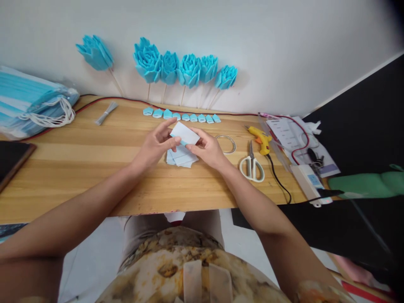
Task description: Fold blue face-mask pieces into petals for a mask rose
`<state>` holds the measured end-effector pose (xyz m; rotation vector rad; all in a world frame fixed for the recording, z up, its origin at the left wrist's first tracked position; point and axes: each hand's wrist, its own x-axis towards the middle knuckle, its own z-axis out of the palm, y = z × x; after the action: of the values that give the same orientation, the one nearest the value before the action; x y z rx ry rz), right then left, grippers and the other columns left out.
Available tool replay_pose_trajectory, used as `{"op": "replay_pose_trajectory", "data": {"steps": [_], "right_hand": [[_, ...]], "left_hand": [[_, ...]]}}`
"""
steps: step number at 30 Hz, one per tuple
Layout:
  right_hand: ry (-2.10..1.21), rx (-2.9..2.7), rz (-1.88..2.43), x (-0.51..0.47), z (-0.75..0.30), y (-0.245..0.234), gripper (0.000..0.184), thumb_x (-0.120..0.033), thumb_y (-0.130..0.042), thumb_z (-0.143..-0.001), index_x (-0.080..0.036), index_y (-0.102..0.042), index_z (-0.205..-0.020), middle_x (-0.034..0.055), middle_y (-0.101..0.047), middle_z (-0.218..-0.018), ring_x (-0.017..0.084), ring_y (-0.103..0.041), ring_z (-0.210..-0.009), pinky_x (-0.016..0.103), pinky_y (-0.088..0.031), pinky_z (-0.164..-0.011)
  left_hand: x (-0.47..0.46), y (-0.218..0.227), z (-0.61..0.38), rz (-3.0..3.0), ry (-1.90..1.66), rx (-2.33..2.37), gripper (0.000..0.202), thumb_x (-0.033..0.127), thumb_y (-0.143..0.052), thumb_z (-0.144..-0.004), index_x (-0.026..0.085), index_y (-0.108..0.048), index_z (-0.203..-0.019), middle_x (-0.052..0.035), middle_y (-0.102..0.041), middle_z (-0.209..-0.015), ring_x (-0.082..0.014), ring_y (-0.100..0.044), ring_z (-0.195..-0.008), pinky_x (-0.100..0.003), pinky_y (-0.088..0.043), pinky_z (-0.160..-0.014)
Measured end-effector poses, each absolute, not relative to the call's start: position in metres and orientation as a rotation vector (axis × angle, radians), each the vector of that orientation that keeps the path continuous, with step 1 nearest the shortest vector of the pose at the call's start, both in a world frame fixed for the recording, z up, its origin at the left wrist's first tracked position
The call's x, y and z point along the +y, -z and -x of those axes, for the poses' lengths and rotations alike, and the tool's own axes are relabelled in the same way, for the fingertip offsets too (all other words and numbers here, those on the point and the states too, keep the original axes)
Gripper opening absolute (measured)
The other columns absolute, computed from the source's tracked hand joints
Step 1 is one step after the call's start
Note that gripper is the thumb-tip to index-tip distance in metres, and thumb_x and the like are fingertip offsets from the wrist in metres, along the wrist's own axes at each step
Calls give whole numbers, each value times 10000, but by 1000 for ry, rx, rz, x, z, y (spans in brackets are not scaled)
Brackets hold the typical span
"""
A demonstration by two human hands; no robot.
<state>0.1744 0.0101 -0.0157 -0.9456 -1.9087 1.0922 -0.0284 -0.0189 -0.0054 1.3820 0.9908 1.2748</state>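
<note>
Between my two hands is a small white-and-blue sheet of mask fabric (185,133), tilted up. My left hand (160,141) pinches its lower left edge with the thumb, while the index finger stretches out above. On the other side, my right hand (206,147) grips the lower right edge between thumb and fingers. Just beneath them lies a small stack of pale cut sheets (183,158) on the wooden table. Behind my hands runs a row of small folded blue pieces (168,114). A ring of clear tape (227,144) lies right of my right hand.
Blue flowers on sticks (189,70) lean on the wall. White-handled scissors (251,166), a yellow glue gun (261,139) and a power strip (309,183) lie right. A bag of masks (34,103), tied wires (106,113) and a dark device (14,160) are left.
</note>
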Motion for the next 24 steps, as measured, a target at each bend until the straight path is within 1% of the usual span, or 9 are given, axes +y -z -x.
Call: {"op": "replay_pose_trajectory", "data": {"steps": [1, 3, 5, 6, 11, 15, 19, 21, 24], "right_hand": [[-1086, -1896, 939, 10, -174, 16, 551, -370, -678, -850, -259, -567, -1378, 40, -712, -1171, 182, -672, -912, 340, -567, -817], [-1087, -1878, 939, 9, -172, 17, 553, -362, -687, -836, -256, -573, -1367, 38, -717, -1153, 179, -673, -909, 326, -567, -802], [-1102, -1881, 946, 7, -170, 16, 559, -345, -700, -820, -250, -580, -1357, 38, -718, -1153, 173, -671, -902, 313, -566, -794], [-1102, -1889, 951, 7, -169, 16, 557, -341, -700, -819, -249, -582, -1356, 34, -723, -1132, 166, -668, -885, 305, -565, -787], [-937, -1887, 1007, 17, -183, -2, 498, -326, -626, -890, -264, -566, -1380, -12, -722, -929, 138, -652, -819, 288, -544, -802], [-620, -1782, 1141, 28, -220, -27, 445, -342, -564, -947, -262, -567, -1385, 11, -728, -946, 176, -671, -893, 330, -539, -838], [-372, -2005, 1331, 17, -260, -32, 371, -259, -617, -898, -235, -671, -1264, 26, -750, -933, 202, -673, -846, 354, -515, -828], [-268, -2137, 1449, 7, -274, -24, 340, -235, -649, -872, -225, -704, -1207, 50, -758, -975, 229, -673, -901, 370, -500, -848], [-206, -2258, 1572, -6, -285, -6, 247, -200, -731, -806, -198, -742, -1053, 90, -752, -1006, 261, -654, -975, 402, -474, -900]], "left_hand": [[-20, 3, 29, -1379, -1218, 1016, 486, 382, -756, -785, 201, -654, -1224, -14, -695, -819, -119, -580, -623, -258, -489, -609], [-23, 0, 29, -1394, -1110, 1117, 289, 426, -742, -788, 186, -713, -945, -4, -655, -712, -132, -570, -617, -258, -460, -586], [-25, -1, 29, -1408, -1080, 1233, 285, 445, -718, -797, 186, -658, -693, 0, -603, -613, -142, -555, -606, -260, -433, -570], [-25, 0, 30, -1403, -1105, 1269, 312, 446, -713, -795, 192, -630, -635, 0, -596, -594, -145, -550, -601, -263, -430, -570], [-18, 8, 35, -1381, -1143, 1249, 279, 456, -714, -791, 203, -687, -678, -20, -661, -654, -139, -536, -581, -269, -456, -581], [-18, 5, 38, -1474, -1134, 1229, 286, 457, -698, -813, 203, -686, -683, -31, -693, -707, -139, -533, -606, -263, -445, -585], [-22, -2, 37, -1535, -1092, 1236, 338, 463, -670, -828, 206, -640, -612, -16, -631, -618, -140, -516, -588, -265, -423, -581], [-22, -2, 37, -1555, -1039, 1256, 379, 467, -667, -826, 208, -590, -560, -7, -582, -565, -143, -504, -564, -269, -394, -559], [-19, -1, 38, -1665, -1020, 1321, 298, 456, -711, -783, 208, -631, -638, -7, -607, -613, -166, -545, -619, -274, -397, -578]]}}
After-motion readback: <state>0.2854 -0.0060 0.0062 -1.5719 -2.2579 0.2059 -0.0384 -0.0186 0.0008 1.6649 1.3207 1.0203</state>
